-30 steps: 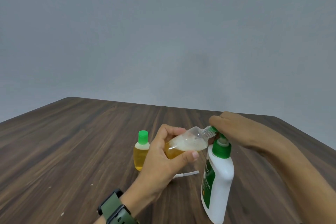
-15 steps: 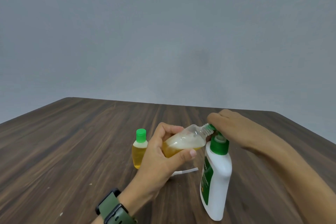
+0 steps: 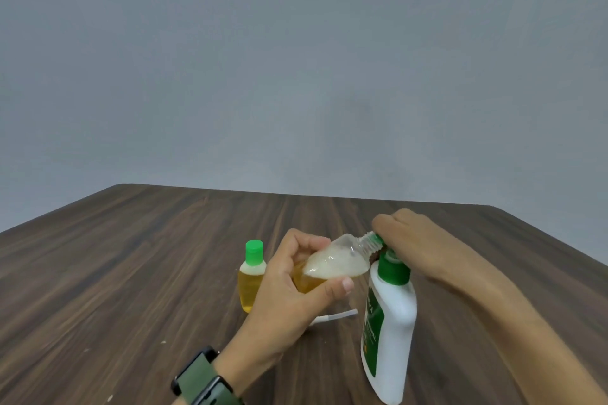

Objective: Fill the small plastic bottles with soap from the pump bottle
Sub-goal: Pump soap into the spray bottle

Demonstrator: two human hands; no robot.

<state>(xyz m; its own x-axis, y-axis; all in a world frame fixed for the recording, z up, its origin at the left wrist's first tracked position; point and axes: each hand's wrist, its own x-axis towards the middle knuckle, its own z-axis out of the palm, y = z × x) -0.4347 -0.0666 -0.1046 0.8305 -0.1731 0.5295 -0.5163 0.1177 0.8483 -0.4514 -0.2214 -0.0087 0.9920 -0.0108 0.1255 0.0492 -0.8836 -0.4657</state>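
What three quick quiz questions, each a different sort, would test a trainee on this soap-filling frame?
1. True or false: the small capped plastic bottle of yellow soap stands upright on the dark wooden table.
2. Which hand grips the tilted, uncapped clear small bottle? A) left B) right
3. Fill in: the right hand rests on the green ___ of the white pump bottle.

Key: 1 true; 2 A, the left hand; 3 pump.
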